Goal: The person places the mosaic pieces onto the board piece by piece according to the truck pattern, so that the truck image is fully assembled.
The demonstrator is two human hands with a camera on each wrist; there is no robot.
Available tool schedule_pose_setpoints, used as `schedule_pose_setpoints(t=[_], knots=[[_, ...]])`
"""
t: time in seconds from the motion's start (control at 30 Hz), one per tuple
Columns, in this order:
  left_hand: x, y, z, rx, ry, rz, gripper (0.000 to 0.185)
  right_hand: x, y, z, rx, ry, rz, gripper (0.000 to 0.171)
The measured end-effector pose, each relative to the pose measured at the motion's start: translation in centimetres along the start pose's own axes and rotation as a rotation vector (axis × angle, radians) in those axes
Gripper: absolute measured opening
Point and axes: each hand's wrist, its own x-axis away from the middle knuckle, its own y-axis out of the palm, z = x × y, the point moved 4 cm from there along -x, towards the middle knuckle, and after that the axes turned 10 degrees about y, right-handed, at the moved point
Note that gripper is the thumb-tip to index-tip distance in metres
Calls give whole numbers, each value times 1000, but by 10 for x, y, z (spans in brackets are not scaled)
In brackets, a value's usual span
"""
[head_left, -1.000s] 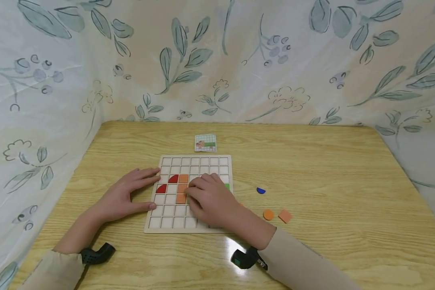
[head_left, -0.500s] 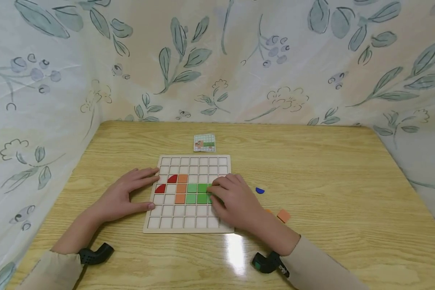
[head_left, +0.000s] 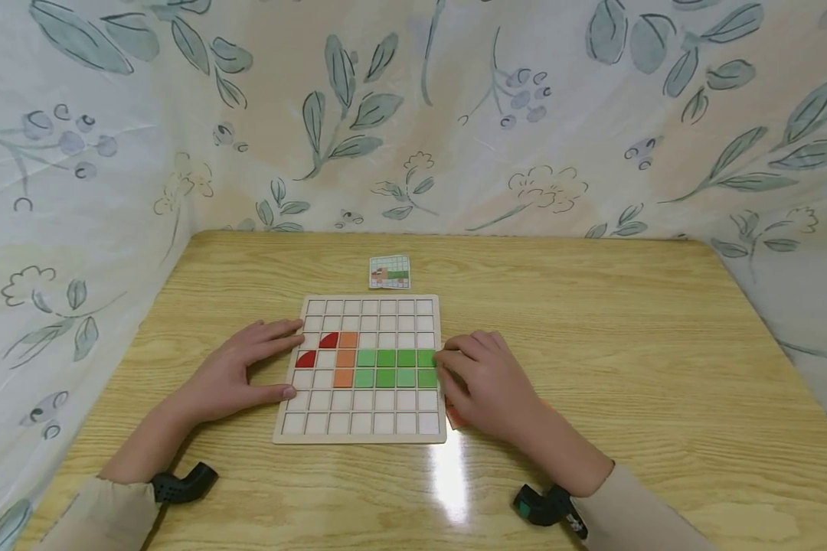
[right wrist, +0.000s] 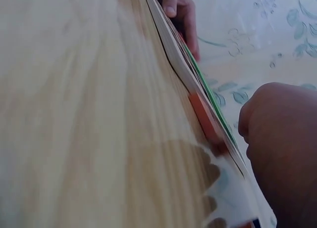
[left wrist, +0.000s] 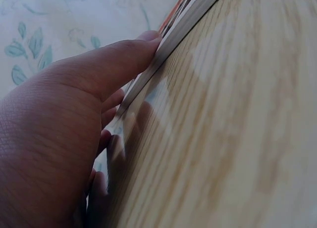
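A pale wooden grid board (head_left: 351,444) lies flat on the table. Two red quarter-circle pieces (head_left: 306,359), a column of orange squares (head_left: 345,358) and two rows of light and dark green squares (head_left: 386,376) fill some of its cells. Along the board's left edge rests my left hand (head_left: 237,371), thumb and fingers spread and fairly straight; its thumb (left wrist: 126,57) touches the rim in the left wrist view. My right hand (head_left: 485,383), fingers bent, has its fingertips beside the rightmost green squares. I see nothing held in it.
A small pattern card (head_left: 389,272) lies behind the board. An orange square (head_left: 455,415) sits against the board's right edge, partly under my right hand. Another orange piece shows slightly behind that wrist. A leaf-patterned cloth (head_left: 413,115) rises behind the table (head_left: 627,321).
My right hand has moved right across the board to its right edge, uncovering the green squares. It now covers the blue piece and most loose orange pieces. The left hand stays put.
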Motion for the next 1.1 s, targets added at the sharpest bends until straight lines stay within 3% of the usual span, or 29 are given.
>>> schedule_pose_setpoints(t=[0.47,1.1], knots=[[1,0,-2,9,-3,4,83,21,-24,41,36,86,43,16],[1,0,-1,3,-25,-5,83,23,-23,48,81,122,28,6]])
